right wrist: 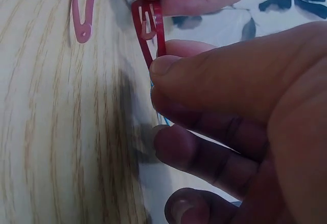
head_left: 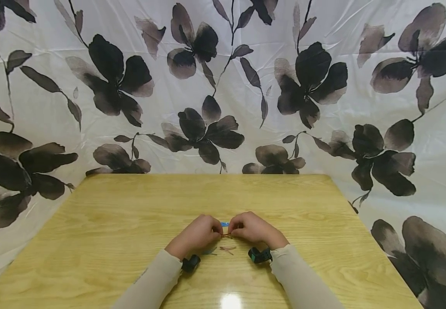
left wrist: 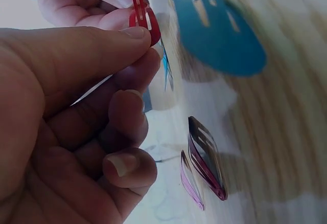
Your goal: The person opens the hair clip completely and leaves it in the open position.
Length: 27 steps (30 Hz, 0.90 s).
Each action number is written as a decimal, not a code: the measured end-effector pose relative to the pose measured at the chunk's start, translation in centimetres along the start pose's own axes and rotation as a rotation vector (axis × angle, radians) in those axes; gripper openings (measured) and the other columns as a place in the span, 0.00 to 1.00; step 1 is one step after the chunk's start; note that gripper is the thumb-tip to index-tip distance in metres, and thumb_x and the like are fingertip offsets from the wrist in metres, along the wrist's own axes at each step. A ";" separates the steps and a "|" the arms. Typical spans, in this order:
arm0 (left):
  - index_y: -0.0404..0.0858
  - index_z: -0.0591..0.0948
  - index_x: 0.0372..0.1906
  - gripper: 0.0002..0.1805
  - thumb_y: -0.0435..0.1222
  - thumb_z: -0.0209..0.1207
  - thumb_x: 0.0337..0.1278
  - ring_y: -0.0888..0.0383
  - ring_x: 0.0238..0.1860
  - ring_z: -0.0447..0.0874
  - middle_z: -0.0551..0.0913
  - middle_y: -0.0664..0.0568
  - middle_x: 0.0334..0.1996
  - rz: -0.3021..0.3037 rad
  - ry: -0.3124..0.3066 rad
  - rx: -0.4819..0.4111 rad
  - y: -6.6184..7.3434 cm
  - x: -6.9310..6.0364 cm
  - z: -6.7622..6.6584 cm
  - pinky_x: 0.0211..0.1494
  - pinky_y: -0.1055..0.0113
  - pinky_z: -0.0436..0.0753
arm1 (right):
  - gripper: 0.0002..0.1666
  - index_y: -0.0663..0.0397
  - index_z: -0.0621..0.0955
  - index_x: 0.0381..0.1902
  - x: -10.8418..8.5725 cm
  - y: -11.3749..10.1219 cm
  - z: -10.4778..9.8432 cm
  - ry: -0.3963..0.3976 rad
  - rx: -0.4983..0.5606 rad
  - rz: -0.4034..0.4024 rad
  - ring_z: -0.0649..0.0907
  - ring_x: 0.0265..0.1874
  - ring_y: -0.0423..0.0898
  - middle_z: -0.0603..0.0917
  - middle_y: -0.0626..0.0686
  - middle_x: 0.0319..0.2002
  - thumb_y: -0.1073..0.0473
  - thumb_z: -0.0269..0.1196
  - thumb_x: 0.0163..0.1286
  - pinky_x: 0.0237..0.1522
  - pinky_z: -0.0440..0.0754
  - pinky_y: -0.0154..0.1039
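Observation:
A red snap hair clip (head_left: 226, 235) is stretched between both hands, just above the table. In the left wrist view my left hand (head_left: 197, 234) pinches the clip's wide, rounded end (left wrist: 149, 29) between thumb and index finger. At the opposite, narrow end, my right hand (head_left: 257, 228) pinches it between thumb and finger. In the right wrist view the inner tongue of the red clip (right wrist: 148, 27) stands apart from its frame. Pink hair clips (head_left: 227, 248) lie on the table nearer the body, beside a teal hair clip (head_left: 209, 251).
Blue hair clips (head_left: 224, 224) lie just beyond the hands on the wooden table (head_left: 130, 206). A floral cloth (head_left: 254, 94) hangs behind the table's far edge. Both wrists wear dark camera straps, the right one (head_left: 259, 255) close to the tabletop.

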<state>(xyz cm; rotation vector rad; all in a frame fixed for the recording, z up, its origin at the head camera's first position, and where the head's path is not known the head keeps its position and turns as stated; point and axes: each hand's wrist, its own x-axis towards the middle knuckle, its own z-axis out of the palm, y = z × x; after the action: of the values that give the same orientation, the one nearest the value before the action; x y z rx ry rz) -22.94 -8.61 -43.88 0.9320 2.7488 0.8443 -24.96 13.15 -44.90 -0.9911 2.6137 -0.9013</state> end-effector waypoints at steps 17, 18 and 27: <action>0.41 0.87 0.32 0.08 0.29 0.59 0.59 0.64 0.31 0.79 0.86 0.56 0.31 0.008 -0.030 0.017 0.3 0.2 0.1 0.37 0.68 0.78 | 0.08 0.40 0.86 0.33 0.0 0.1 0.0 -0.009 -0.037 0.018 0.78 0.31 0.35 0.84 0.38 0.33 0.59 0.61 0.69 0.39 0.76 0.33; 0.41 0.87 0.32 0.08 0.30 0.59 0.59 0.64 0.31 0.79 0.86 0.56 0.31 0.009 -0.031 0.021 0.3 0.2 0.2 0.36 0.68 0.78 | 0.08 0.41 0.86 0.33 0.1 0.1 -0.1 -0.011 -0.036 0.016 0.78 0.31 0.35 0.84 0.38 0.33 0.59 0.61 0.69 0.39 0.76 0.33; 0.41 0.87 0.32 0.07 0.30 0.60 0.59 0.64 0.31 0.79 0.86 0.56 0.30 0.001 -0.034 0.030 0.2 0.1 0.4 0.52 0.54 0.79 | 0.08 0.43 0.86 0.33 0.0 0.0 0.0 -0.024 -0.031 0.017 0.77 0.30 0.36 0.84 0.40 0.33 0.61 0.61 0.69 0.37 0.76 0.34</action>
<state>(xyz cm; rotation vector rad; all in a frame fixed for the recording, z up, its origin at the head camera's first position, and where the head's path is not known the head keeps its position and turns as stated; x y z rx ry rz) -22.76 -8.21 -44.12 0.9435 2.7402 0.7817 -24.93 13.16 -44.90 -0.9799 2.6197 -0.8420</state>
